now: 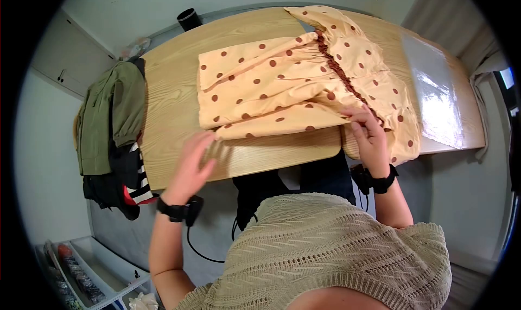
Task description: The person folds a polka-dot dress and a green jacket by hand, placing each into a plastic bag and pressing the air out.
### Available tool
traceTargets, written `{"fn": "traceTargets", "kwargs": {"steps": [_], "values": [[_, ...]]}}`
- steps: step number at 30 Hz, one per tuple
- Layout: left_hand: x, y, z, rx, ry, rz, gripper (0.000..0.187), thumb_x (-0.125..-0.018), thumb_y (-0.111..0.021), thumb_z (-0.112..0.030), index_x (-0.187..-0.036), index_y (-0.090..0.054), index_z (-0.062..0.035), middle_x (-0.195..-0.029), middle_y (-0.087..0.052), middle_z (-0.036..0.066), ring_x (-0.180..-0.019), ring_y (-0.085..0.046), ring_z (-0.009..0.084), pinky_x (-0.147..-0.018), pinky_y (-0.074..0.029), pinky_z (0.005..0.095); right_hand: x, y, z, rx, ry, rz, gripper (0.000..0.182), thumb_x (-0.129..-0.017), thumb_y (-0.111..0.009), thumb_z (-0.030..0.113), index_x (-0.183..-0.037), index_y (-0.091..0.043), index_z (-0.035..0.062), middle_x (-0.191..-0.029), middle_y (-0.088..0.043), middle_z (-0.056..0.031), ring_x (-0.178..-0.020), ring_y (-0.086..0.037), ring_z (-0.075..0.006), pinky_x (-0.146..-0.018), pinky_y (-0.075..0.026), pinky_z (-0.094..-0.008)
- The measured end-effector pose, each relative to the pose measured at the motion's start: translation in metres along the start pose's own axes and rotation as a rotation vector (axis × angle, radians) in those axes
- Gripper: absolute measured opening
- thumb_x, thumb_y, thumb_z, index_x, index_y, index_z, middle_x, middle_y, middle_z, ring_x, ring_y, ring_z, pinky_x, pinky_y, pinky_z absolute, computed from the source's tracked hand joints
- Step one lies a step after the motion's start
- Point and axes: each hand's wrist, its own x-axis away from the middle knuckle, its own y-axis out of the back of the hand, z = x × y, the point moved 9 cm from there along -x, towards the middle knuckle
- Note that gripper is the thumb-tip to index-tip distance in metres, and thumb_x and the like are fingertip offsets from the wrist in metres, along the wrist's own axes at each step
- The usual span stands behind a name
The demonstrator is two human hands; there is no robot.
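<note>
A peach dress (260,82) with brown polka dots and a gathered brown trim lies spread on the table, its skirt side to the left. The near edge of the skirt is folded over in a long strip. At the lower left corner of that strip, the fingertips of my left hand (191,163) touch the cloth, with the thumb held apart. My right hand (372,139) has its fingers bent and pinched on the near edge, close to the brown trim. Both wrists wear black straps with small boxes and cables.
The wooden table (173,87) curves around in front of me. A clear plastic sheet (434,93) lies at its right end. Dark and green clothes (100,125) hang over the left side. A black cup (189,20) stands behind, and a white bin (103,266) sits lower left.
</note>
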Motion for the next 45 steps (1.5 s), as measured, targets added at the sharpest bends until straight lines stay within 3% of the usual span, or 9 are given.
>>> {"fn": "traceTargets", "kwargs": {"steps": [7,12,15,19,23,27,32,37,45], "values": [[-0.026,-0.057,-0.016,-0.014,0.023,-0.092,0.031,-0.076,-0.066,-0.003,-0.107,-0.060,-0.0024,-0.121,-0.054,0.013,-0.114,-0.050,0.0336,-0.097,-0.041,0.0401,0.021,0.001,-0.005,-0.057,-0.049,0.259,0.008,-0.088,-0.053,0.004,-0.095,-0.056,0.0076,-0.105,-0.066,-0.0036,-0.108,-0.058,-0.0202,-0.110,-0.019,-0.0496],[-0.001,0.024,-0.070,-0.275,-0.183,-0.399,0.015,-0.074,-0.059,0.004,-0.088,-0.061,-0.0004,-0.104,-0.061,0.013,-0.108,-0.055,0.0338,-0.090,-0.044,0.0432,0.029,0.022,-0.002,0.303,-0.026,0.236,0.033,-0.076,-0.067,0.005,-0.109,-0.060,0.0083,-0.113,-0.063,-0.0057,-0.120,-0.051,-0.0266,-0.111,-0.022,-0.0493],[0.023,0.034,-0.085,-0.289,-0.212,-0.360,0.013,-0.072,-0.057,0.006,-0.083,-0.059,-0.0009,-0.103,-0.061,0.013,-0.107,-0.055,0.0345,-0.091,-0.044,0.0432,0.041,0.024,-0.017,0.431,-0.025,0.272,0.047,-0.070,-0.073,0.005,-0.115,-0.059,0.0116,-0.115,-0.059,-0.0077,-0.121,-0.049,-0.0268,-0.108,-0.028,-0.0497],[0.042,0.008,-0.069,-0.003,-0.095,-0.109,0.009,-0.069,-0.057,0.004,-0.077,-0.055,-0.0003,-0.097,-0.062,0.013,-0.090,-0.059,0.0320,-0.077,-0.046,0.0392,0.043,0.027,-0.028,0.395,0.053,0.259,0.027,-0.072,-0.069,0.002,-0.098,-0.064,0.0085,-0.105,-0.063,-0.0058,-0.116,-0.053,-0.0246,-0.107,-0.030,-0.0469],[0.050,0.007,-0.066,0.081,0.082,-0.025,0.013,-0.061,-0.056,0.000,-0.073,-0.054,-0.0016,-0.095,-0.062,0.013,-0.086,-0.059,0.0321,-0.073,-0.045,0.0370,0.023,0.043,-0.004,0.306,0.064,0.144,0.032,-0.064,-0.061,-0.006,-0.093,-0.065,0.0060,-0.088,-0.060,-0.0087,-0.091,-0.054,-0.0279,-0.097,-0.037,-0.0417],[0.047,0.007,-0.054,0.205,0.092,0.003,0.027,-0.060,-0.054,-0.004,-0.086,-0.059,0.0000,-0.103,-0.061,0.015,-0.098,-0.058,0.0342,-0.088,-0.045,0.0372,0.027,0.021,0.000,0.334,0.075,0.276,0.034,-0.061,-0.062,-0.003,-0.094,-0.065,0.0067,-0.087,-0.058,-0.0077,-0.085,-0.050,-0.0287,-0.081,-0.040,-0.0393],[-0.008,0.033,-0.037,-0.018,0.080,-0.028,0.031,-0.078,-0.052,0.003,-0.108,-0.057,0.0007,-0.110,-0.060,0.015,-0.107,-0.056,0.0326,-0.093,-0.044,0.0360,0.029,-0.010,0.014,0.510,0.111,0.416,0.049,-0.061,-0.080,0.020,-0.105,-0.063,0.0077,-0.086,-0.058,-0.0055,-0.091,-0.054,-0.0250,-0.100,-0.031,-0.0454],[-0.101,0.021,-0.033,0.125,0.174,0.190,0.045,-0.086,-0.053,-0.002,-0.131,-0.049,-0.0052,-0.130,-0.052,0.016,-0.121,-0.050,0.0290,-0.102,-0.038,0.0355,0.027,-0.021,-0.008,0.557,0.096,0.297,0.025,-0.069,-0.072,0.011,-0.093,-0.069,0.0107,-0.076,-0.056,-0.0035,-0.084,-0.055,-0.0233,-0.096,-0.033,-0.0448],[-0.196,-0.084,0.048,-0.338,0.157,0.603,0.095,-0.076,-0.068,-0.050,-0.150,-0.017,-0.0170,-0.148,-0.018,0.029,-0.137,-0.012,0.0489,-0.112,-0.017,0.0506,0.019,-0.006,-0.024,0.512,0.046,0.361,0.017,-0.069,-0.073,0.015,-0.086,-0.073,0.0175,-0.075,-0.056,0.0005,-0.083,-0.054,-0.0205,-0.101,-0.031,-0.0471]]}}
